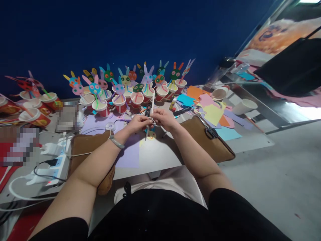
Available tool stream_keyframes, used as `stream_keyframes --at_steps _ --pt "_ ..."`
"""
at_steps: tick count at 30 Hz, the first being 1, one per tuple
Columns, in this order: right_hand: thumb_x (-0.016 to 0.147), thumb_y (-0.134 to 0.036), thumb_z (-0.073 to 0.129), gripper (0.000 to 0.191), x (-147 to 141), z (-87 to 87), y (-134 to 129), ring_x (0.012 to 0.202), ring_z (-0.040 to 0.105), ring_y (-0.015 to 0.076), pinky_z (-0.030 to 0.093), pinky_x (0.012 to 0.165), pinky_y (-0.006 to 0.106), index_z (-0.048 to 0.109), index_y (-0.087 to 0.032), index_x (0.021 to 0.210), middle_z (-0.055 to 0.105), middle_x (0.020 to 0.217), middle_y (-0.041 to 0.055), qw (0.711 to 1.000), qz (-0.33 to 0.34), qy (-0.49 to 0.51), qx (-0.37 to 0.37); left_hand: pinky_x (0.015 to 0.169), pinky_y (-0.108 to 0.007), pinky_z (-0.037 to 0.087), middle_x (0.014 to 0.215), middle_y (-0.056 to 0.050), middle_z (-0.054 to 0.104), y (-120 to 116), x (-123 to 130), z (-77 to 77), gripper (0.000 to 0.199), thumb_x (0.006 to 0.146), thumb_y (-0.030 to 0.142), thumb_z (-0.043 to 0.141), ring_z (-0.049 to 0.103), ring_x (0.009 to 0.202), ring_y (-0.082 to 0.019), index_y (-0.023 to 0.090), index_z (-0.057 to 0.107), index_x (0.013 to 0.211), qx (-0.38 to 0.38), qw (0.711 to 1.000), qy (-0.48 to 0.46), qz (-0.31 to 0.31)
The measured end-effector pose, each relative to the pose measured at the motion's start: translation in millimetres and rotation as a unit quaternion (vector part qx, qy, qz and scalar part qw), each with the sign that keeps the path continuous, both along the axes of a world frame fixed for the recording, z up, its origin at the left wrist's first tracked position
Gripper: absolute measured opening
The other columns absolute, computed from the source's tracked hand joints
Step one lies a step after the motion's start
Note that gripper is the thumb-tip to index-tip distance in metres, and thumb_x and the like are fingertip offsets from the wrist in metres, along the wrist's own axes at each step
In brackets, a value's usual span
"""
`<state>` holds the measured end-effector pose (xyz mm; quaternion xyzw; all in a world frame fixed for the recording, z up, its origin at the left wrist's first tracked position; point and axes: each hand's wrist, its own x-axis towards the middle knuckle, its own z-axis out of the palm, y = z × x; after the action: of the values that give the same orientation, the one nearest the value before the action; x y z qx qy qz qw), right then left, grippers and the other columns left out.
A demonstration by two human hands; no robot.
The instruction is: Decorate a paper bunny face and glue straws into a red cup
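Close together above the table (pixel 152 154), my two hands meet with their fingertips pinched. My right hand (pixel 164 118) is closed on a narrow white strip (pixel 153 102), which stands up from its fingers. Just beside it, my left hand (pixel 137 124) is closed too, wearing a bangle at the wrist; what its fingertips hold is too small to make out. Below the hands lies a small yellow paper piece (pixel 151 135) with coloured marks, partly hidden. A purple paper sheet (pixel 129 154) lies under my left forearm.
Red-and-white paper cups (pixel 100 107) with paper rabbit heads on sticks line the back. Coloured paper (pixel 213 112), scissors (pixel 210 132), a glue stick (pixel 172 103) and a brown pad (pixel 208 142) are right. A power strip (pixel 59 167) with cables lies left.
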<state>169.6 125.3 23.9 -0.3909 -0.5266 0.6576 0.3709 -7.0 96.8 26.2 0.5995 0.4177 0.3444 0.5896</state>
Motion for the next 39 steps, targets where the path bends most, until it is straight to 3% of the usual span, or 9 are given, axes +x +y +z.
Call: stream_keyframes --at_steps 2,5,10,16,21,26,33,36,39 --pt "0.059 -0.055 0.087 0.052 4 -3.1 1 0.040 0.031 0.0035 0.015 0.041 0.020 0.052 -0.020 0.075 0.047 0.047 -0.0105 1.000 -0.016 0.003 -0.003 0.045 -0.021 0.027 0.062 -0.003 0.066 1 0 -1.2 0.044 0.066 0.055 0.080 0.042 0.045 -0.005 0.012 0.072 0.071 -0.032 0.999 -0.007 0.010" --pt "0.060 -0.056 0.087 0.051 10 -7.2 2 0.040 0.028 0.0035 0.014 0.041 0.021 0.053 -0.020 0.072 0.045 0.047 -0.0106 0.999 -0.031 0.004 -0.009 0.044 -0.021 0.024 0.063 -0.003 0.065 4 1 -4.9 0.043 0.067 0.054 0.081 0.042 0.044 -0.005 0.012 0.071 0.070 -0.060 0.997 -0.012 0.047" --pt "0.067 -0.061 0.081 0.049 14 -10.0 -1 0.042 0.029 0.0044 0.015 0.044 0.023 0.057 -0.019 0.072 0.043 0.047 -0.0098 0.999 0.034 -0.040 0.005 0.045 -0.021 0.020 0.061 0.000 0.059 5 3 -8.9 0.038 0.072 0.051 0.079 0.041 0.045 -0.005 0.014 0.070 0.072 -0.067 0.993 -0.038 0.092" --pt "0.072 -0.061 0.076 0.049 6 -9.7 -11 0.053 0.030 0.0054 0.020 0.052 0.023 0.052 -0.019 0.067 0.040 0.053 -0.0094 0.988 0.075 -0.098 0.088 0.047 -0.022 0.019 0.053 0.004 0.044 3 4 -9.3 0.045 0.069 0.056 0.079 0.033 0.049 -0.005 0.014 0.064 0.063 -0.045 0.995 -0.032 0.079" --pt "0.073 -0.062 0.074 0.050 4 -13.5 -12 0.058 0.034 0.0065 0.025 0.056 0.024 0.051 -0.019 0.066 0.043 0.060 -0.0075 0.985 0.084 -0.100 0.110 0.049 -0.021 0.019 0.055 0.005 0.048 4 8 -10.8 0.046 0.059 0.056 0.085 0.031 0.050 -0.004 0.013 0.068 0.066 -0.060 0.989 -0.083 0.110" --pt "0.069 -0.062 0.079 0.050 5 -16.3 -10 0.061 0.038 0.0079 0.027 0.058 0.025 0.055 -0.018 0.069 0.046 0.062 -0.0061 0.984 0.055 -0.124 0.117 0.049 -0.021 0.021 0.054 0.005 0.047 5 7 -12.6 0.041 0.062 0.050 0.085 0.035 0.050 -0.004 0.014 0.069 0.071 -0.051 0.986 -0.120 0.107" --pt "0.077 -0.062 0.072 0.049 5 -9.1 -16 0.051 0.034 0.0057 0.023 0.051 0.023 0.056 -0.017 0.064 0.046 0.054 -0.0065 0.978 0.155 -0.118 0.080 0.048 -0.019 0.027 0.054 0.006 0.047 1 7 -12.1 0.040 0.070 0.044 0.083 0.039 0.049 -0.004 0.015 0.057 0.063 -0.034 0.988 -0.113 0.102" --pt "0.076 -0.059 0.075 0.047 9 -4.2 -16 0.048 0.035 0.0054 0.021 0.048 0.023 0.058 -0.017 0.066 0.047 0.051 -0.0067 0.976 0.189 -0.104 0.040 0.045 -0.019 0.024 0.051 0.007 0.043 6 6 -10.8 0.034 0.080 0.035 0.077 0.036 0.045 -0.003 0.016 0.054 0.063 -0.040 0.979 -0.135 0.149" --pt "0.074 -0.056 0.078 0.044 14 -0.7 -14 0.046 0.034 0.0051 0.019 0.047 0.023 0.062 -0.016 0.070 0.047 0.050 -0.0071 0.974 0.206 -0.095 0.015 0.044 -0.017 0.024 0.054 0.007 0.045 13 2 -5.5 0.023 0.085 0.025 0.071 0.037 0.044 -0.002 0.015 0.058 0.069 -0.037 0.955 -0.166 0.243"
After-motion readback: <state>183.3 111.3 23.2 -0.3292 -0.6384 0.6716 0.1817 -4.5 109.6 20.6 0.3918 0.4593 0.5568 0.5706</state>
